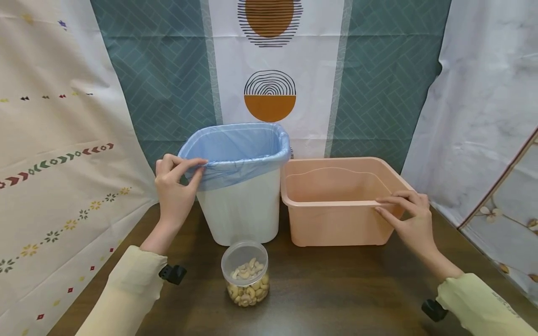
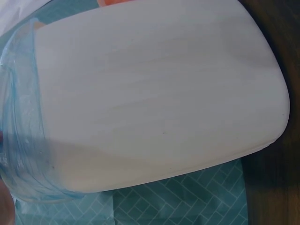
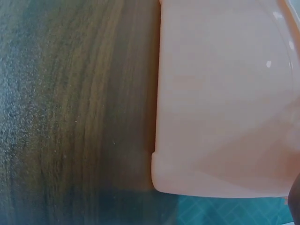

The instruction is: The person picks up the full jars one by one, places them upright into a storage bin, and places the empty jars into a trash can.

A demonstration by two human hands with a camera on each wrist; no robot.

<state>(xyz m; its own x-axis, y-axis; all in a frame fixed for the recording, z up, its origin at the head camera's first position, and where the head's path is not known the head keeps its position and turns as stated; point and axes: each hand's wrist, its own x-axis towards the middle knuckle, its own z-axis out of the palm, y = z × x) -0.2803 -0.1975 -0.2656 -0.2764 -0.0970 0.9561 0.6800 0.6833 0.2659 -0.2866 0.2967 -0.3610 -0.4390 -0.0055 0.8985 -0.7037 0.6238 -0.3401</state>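
A white trash bin (image 1: pixel 239 212) stands at the back, with a blue plastic bag (image 1: pixel 248 172) lining it and folded over its rim. My left hand (image 1: pixel 174 184) pinches the bag and rim at the bin's front left corner. To the right is a peach plastic tub (image 1: pixel 336 226), whose front rim my right hand (image 1: pixel 409 221) pinches near the right corner. In the left wrist view the bin's wall (image 2: pixel 159 93) fills most of the picture. The tub's side (image 3: pixel 225 103) shows large in the right wrist view, with only a sliver of hand at the edge.
A clear jar of cashews (image 1: pixel 247 275) with a translucent lid stands on the dark wooden table (image 1: pixel 336 289), in front of the bin. Patterned cloths (image 1: pixel 168 70) hang behind and on both sides.
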